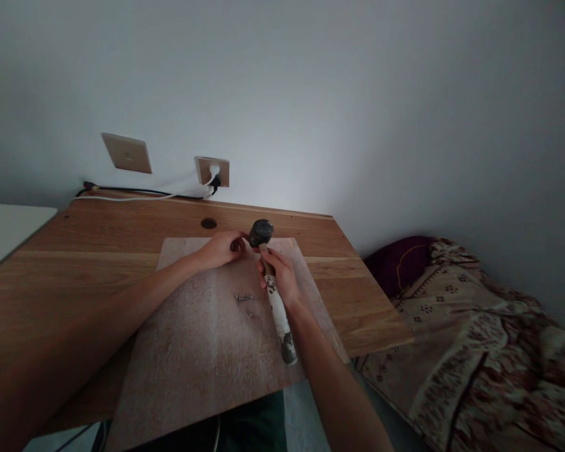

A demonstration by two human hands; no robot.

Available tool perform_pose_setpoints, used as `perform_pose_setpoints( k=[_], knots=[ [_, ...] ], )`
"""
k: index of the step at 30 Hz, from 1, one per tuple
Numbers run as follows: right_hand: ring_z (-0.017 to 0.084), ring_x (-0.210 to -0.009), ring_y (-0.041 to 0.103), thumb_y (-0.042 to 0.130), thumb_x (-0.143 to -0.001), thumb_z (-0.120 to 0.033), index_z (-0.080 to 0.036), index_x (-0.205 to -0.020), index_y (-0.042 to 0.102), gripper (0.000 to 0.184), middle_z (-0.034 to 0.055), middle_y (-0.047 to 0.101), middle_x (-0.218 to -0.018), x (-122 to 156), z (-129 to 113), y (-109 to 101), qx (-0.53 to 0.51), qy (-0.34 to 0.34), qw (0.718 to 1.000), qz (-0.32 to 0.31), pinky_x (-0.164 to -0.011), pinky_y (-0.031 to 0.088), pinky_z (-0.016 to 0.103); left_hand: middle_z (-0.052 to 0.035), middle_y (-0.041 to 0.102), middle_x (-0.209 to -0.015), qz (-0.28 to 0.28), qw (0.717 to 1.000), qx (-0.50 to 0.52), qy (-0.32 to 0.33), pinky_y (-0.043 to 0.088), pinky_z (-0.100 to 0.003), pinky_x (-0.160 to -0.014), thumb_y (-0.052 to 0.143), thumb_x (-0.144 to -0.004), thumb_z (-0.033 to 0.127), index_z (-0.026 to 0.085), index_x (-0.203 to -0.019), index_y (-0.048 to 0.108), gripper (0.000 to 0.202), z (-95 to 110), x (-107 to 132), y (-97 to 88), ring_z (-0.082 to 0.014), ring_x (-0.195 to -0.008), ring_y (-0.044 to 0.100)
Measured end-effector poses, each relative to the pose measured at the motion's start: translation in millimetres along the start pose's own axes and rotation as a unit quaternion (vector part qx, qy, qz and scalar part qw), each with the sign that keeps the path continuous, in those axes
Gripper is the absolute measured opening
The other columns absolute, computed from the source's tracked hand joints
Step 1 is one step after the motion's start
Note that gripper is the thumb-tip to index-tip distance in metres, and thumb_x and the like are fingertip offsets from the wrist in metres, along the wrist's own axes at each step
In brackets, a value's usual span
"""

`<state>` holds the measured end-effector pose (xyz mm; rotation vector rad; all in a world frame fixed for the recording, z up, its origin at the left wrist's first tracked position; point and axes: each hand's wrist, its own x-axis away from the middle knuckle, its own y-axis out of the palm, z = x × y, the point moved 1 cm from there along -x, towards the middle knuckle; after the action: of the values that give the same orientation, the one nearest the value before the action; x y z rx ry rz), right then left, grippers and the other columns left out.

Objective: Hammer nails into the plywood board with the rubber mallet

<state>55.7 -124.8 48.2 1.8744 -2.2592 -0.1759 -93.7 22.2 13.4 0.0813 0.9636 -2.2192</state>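
Note:
My right hand (281,274) is wrapped round the handle of a rubber mallet (277,314), close below its dark head. The handle has worn white paint and points back toward me. My left hand (225,248) is just left of the mallet head, with its fingers curled and thumb and fingertip close together. What those fingers pinch, if anything, is hidden. Both hands are over the far part of a thin wooden board (193,339). Several loose nails (245,298) lie on the board, left of the mallet handle.
The board rests on a wooden desk (108,229) and overhangs its front edge. A wall socket (213,171) with plugs and cables (145,193) is behind the desk. A white surface (14,229) is at the left. A bed with patterned bedding (452,339) stands at the right.

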Motion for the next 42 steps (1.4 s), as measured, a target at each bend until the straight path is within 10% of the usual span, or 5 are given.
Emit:
perform_pose_setpoints(
  k=[42],
  knots=[
    [0.009, -0.034, 0.047, 0.071, -0.075, -0.050, -0.022, -0.088, 0.059, 0.033, -0.0081, 0.056, -0.058, 6.0, 13.9, 5.5, 0.016, 0.026, 0.999, -0.038, -0.030, 0.031, 0.023, -0.0032, 0.076, -0.089, -0.015, 1.000, -0.019, 0.003, 0.047, -0.027, -0.068, 0.073, -0.078, 0.034, 0.016, -0.111, 0.072, 0.038, 8.2, 0.3, -5.5, -0.0207, -0.076, 0.068]
  ],
)
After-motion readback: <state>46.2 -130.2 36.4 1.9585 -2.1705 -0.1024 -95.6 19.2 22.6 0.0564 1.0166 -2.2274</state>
